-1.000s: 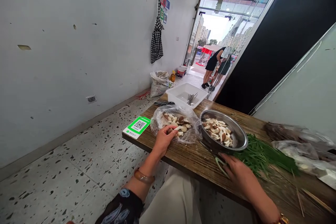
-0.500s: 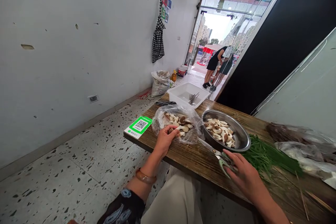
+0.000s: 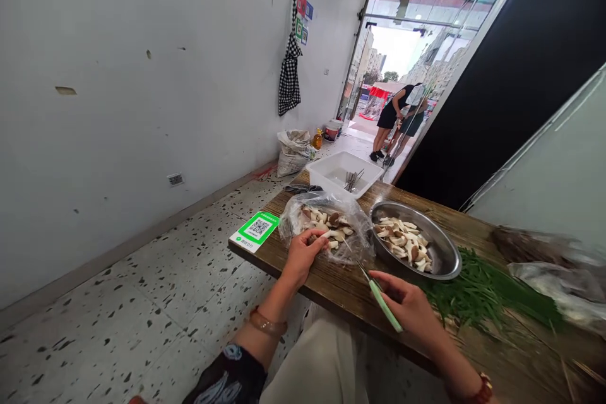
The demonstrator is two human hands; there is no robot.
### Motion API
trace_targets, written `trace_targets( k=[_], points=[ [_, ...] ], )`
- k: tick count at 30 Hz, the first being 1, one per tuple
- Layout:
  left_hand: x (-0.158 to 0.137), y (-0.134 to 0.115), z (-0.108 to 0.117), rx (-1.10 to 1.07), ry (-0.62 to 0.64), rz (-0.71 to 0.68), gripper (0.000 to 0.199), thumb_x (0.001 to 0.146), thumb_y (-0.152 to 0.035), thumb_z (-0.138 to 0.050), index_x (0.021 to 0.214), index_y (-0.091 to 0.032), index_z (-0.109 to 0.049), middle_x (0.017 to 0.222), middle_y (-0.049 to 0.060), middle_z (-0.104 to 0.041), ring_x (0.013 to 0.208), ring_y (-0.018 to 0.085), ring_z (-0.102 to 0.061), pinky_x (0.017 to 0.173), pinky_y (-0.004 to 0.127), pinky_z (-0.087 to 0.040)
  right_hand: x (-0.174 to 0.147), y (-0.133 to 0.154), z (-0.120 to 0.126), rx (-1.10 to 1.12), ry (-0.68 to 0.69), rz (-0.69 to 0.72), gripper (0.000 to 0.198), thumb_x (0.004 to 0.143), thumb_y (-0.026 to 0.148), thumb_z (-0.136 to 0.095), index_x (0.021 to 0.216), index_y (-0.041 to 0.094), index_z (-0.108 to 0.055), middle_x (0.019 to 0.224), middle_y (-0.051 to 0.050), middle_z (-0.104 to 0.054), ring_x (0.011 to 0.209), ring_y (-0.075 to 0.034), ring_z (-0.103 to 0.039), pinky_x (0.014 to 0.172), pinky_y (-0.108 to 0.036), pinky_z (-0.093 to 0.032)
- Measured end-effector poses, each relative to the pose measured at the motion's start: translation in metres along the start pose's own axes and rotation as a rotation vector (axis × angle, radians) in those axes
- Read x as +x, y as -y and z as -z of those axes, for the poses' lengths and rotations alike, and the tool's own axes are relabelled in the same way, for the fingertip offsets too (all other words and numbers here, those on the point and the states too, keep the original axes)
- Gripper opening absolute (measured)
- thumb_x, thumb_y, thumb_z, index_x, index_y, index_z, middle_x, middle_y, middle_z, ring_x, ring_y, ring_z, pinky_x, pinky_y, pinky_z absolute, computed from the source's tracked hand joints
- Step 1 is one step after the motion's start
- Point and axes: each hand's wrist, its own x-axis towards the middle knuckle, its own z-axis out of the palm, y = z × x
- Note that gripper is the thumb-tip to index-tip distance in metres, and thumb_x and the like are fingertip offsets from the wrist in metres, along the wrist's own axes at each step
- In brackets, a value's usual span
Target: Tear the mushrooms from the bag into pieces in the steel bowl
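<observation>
Grained wooden table [image 3: 334, 284], left hand [image 3: 303, 257] pinching smooth mushroom [image 3: 330, 235], right hand [image 3: 411, 308] gripping metal scissors [image 3: 383, 304]

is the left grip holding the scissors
No, the right grip holds the green-handled scissors, while the left grip pinches a mushroom.

Wooden table [image 3: 334, 290]: white tray [image 3: 324, 180], plastic bag [image 3: 360, 227] of mushrooms [image 3: 337, 219], steel bowl [image 3: 444, 254], green leaves [image 3: 478, 293], QR card [image 3: 258, 229].

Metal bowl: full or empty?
Partly filled: the metal bowl holds mushroom pieces on the left, bare metal showing at right.
</observation>
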Motion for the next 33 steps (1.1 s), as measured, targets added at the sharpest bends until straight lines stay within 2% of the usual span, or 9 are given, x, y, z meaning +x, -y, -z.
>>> trace_targets(
  k=[3,7,10,18,28,33],
  points=[
    [0.001,0.003,0.001,-0.02,0.005,0.011,0.029,0.065,-0.036,-0.076,0.084,-0.015,-0.069,0.069,0.002,-0.071,0.059,0.011,-0.061,0.064,0.023,-0.047,-0.003,0.002,0.001,-0.093,0.003,0.017,0.049,0.076,0.036,-0.065,0.122,0.018,-0.064,0.094,-0.005,-0.072,0.077,-0.02,-0.065,0.073,-0.031,-0.052],
    [0.002,0.007,0.003,-0.01,0.017,0.004,0.029,0.066,-0.035,-0.075,0.085,-0.015,-0.068,0.069,0.002,-0.07,0.06,0.011,-0.06,0.064,0.023,-0.046,-0.004,0.011,0.003,-0.192,0.023,0.083,0.058,0.074,0.035,-0.067,0.128,0.019,-0.059,0.112,-0.009,-0.068,0.097,-0.024,-0.064,0.088,-0.036,-0.05],
    [0.003,0.009,0.004,0.008,0.025,-0.013,0.029,0.067,-0.036,-0.075,0.085,-0.015,-0.068,0.068,0.002,-0.07,0.06,0.011,-0.06,0.064,0.023,-0.045,0.002,0.018,0.0,-0.239,0.041,0.136,0.058,0.073,0.035,-0.068,0.129,0.02,-0.058,0.117,-0.011,-0.065,0.105,-0.025,-0.062,0.094,-0.038,-0.048],
    [0.001,0.005,0.003,-0.011,0.037,-0.012,0.03,0.063,-0.038,-0.077,0.079,-0.014,-0.067,0.064,0.001,-0.067,0.057,0.011,-0.057,0.061,0.023,-0.044,0.019,0.024,-0.019,-0.195,0.019,0.185,0.051,0.076,0.034,-0.066,0.125,0.018,-0.062,0.117,-0.012,-0.067,0.106,-0.027,-0.063,0.093,-0.039,-0.049],
    [-0.002,-0.003,0.0,-0.062,0.05,0.016,0.03,0.059,-0.036,-0.079,0.076,-0.015,-0.067,0.059,-0.002,-0.062,0.053,0.01,-0.055,0.058,0.022,-0.042,0.029,0.027,-0.02,-0.153,0.045,0.165,0.054,0.073,0.037,-0.069,0.123,0.016,-0.064,0.12,-0.014,-0.067,0.109,-0.029,-0.063,0.095,-0.041,-0.048],
    [0.0,0.0,0.001,-0.052,0.051,0.019,0.029,0.062,-0.037,-0.078,0.075,-0.015,-0.065,0.061,-0.001,-0.064,0.054,0.01,-0.055,0.059,0.023,-0.043,0.033,0.026,-0.026,-0.112,0.017,0.136,0.047,0.074,0.038,-0.068,0.115,0.015,-0.069,0.114,-0.013,-0.07,0.103,-0.029,-0.066,0.092,-0.042,-0.05]
  ],
)
